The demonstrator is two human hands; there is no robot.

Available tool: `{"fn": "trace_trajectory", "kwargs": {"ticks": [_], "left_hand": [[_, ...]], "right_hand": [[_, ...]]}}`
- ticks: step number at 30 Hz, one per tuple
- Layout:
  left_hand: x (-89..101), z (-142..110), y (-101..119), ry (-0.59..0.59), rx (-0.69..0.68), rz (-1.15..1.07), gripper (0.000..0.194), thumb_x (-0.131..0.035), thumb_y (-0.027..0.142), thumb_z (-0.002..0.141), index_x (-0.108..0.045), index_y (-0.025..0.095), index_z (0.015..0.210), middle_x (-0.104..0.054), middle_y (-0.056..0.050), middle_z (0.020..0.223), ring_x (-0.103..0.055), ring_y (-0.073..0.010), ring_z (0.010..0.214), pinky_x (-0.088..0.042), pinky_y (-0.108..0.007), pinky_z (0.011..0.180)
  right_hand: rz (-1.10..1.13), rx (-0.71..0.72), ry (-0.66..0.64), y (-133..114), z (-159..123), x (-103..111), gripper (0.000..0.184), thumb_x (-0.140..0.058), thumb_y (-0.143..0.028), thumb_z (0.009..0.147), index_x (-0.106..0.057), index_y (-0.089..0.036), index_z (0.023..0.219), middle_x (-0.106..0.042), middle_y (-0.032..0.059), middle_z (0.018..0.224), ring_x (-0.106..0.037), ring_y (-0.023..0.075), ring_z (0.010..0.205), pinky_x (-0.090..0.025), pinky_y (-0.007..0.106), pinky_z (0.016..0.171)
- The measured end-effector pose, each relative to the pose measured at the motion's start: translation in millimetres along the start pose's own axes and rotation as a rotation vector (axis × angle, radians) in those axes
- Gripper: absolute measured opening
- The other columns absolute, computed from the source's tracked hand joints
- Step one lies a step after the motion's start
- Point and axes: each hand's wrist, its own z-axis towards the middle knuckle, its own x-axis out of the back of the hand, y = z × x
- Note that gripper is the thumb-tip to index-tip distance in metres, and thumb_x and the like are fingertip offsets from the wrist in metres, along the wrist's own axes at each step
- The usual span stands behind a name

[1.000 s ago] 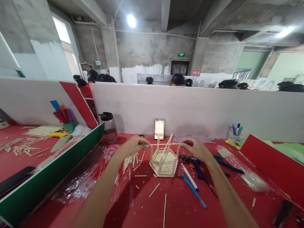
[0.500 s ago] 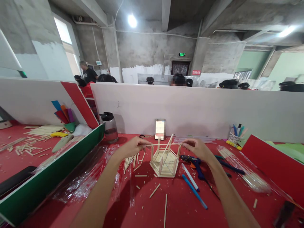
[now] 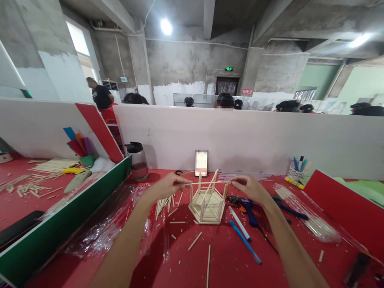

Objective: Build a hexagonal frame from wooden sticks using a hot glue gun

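Your red surface [image 3: 228, 276] is carrying the stick frame [image 3: 211, 206], standing ahead of you. Around that frame, a phone [image 3: 201, 163] is standing at twelve o'clock, a pen cup [image 3: 294, 173] at two, and a glue gun [image 3: 248, 210] is lying at three. Two pens [image 3: 245, 241] are resting near four-thirty, a loose stick [image 3: 208, 265] at six, clear packaging [image 3: 102, 228] is spreading towards eight, short sticks [image 3: 162, 207] are lying at nine, and a jug [image 3: 139, 160] is standing at ten.

The person's two hands show, one left hand [image 3: 174, 185] and one right hand [image 3: 248, 187]. There are one held stick [image 3: 211, 183], one stick frame [image 3: 208, 219], one glue gun [image 3: 248, 210], one white pen [image 3: 239, 223], one blue pen [image 3: 245, 241], one phone [image 3: 201, 163], one jug [image 3: 139, 166], one green pot [image 3: 87, 161] and one exit sign [image 3: 229, 69]. The scattered sticks [image 3: 195, 241] overlap too much to count.
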Motion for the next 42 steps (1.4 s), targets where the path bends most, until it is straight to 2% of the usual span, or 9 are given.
{"fn": "trace_trajectory", "kwargs": {"ticks": [4, 8, 20, 27, 33, 42], "left_hand": [[0.8, 0, 0, 0.004, -0.015, 0.024, 0.031, -0.055, 0.029, 0.089, -0.074, 0.021, 0.112, -0.077, -0.006, 0.103, -0.068, -0.019, 0.089, -0.051, -0.028, 0.078], [0.7, 2, -1, 0.002, -0.022, 0.028, 0.03, -0.055, 0.029, 0.089, -0.074, 0.021, 0.111, -0.077, -0.006, 0.105, -0.069, -0.0195, 0.092, -0.051, -0.028, 0.079], [0.5, 0, 6, 0.008, 0.012, 0.046, 0.032, -0.052, 0.026, 0.089, -0.074, 0.018, 0.111, -0.078, -0.007, 0.102, -0.069, -0.0197, 0.088, -0.051, -0.028, 0.076], [-0.1, 1, -1, 0.012, -0.024, 0.052, 0.035, -0.05, 0.018, 0.086, -0.073, 0.019, 0.112, -0.077, -0.006, 0.104, -0.069, -0.0185, 0.093, -0.051, -0.027, 0.078], [-0.1, 1, -2, 0.022, -0.048, 0.072, 0.033, -0.049, 0.018, 0.086, -0.073, 0.021, 0.109, -0.077, -0.005, 0.102, -0.068, -0.0175, 0.091, -0.05, -0.026, 0.078], [0.7, 0, 1, 0.019, -0.072, 0.084, 0.032, -0.049, 0.017, 0.086, -0.072, 0.02, 0.107, -0.077, -0.005, 0.102, -0.068, -0.0178, 0.092, -0.052, -0.028, 0.081]], "right_hand": [[-0.028, 0.004, 0.019, -6, -1, -1, 0.027, -0.058, -0.039, 0.083, -0.076, -0.02, 0.083, -0.078, 0.0074, 0.09, -0.07, 0.0259, 0.087, -0.052, 0.034, 0.078], [-0.031, -0.005, 0.028, -5, -1, -3, 0.028, -0.06, -0.043, 0.083, -0.077, -0.02, 0.081, -0.078, 0.0069, 0.088, -0.07, 0.0266, 0.085, -0.053, 0.035, 0.076], [0.021, -0.031, 0.006, 3, 0, -6, 0.03, -0.061, -0.045, 0.081, -0.077, -0.02, 0.084, -0.075, 0.0056, 0.08, -0.067, 0.0233, 0.076, -0.051, 0.034, 0.074], [0.033, -0.042, 0.005, 5, 1, -7, 0.032, -0.06, -0.044, 0.081, -0.077, -0.019, 0.089, -0.076, 0.0065, 0.086, -0.067, 0.0227, 0.077, -0.051, 0.033, 0.072], [0.053, -0.029, -0.007, 9, 2, -9, 0.031, -0.058, -0.043, 0.083, -0.076, -0.018, 0.089, -0.075, 0.0054, 0.083, -0.065, 0.0204, 0.073, -0.05, 0.03, 0.067], [0.049, -0.025, -0.015, 10, 2, -9, 0.031, -0.058, -0.043, 0.085, -0.075, -0.018, 0.09, -0.075, 0.0059, 0.085, -0.066, 0.0211, 0.076, -0.051, 0.031, 0.07]]}}
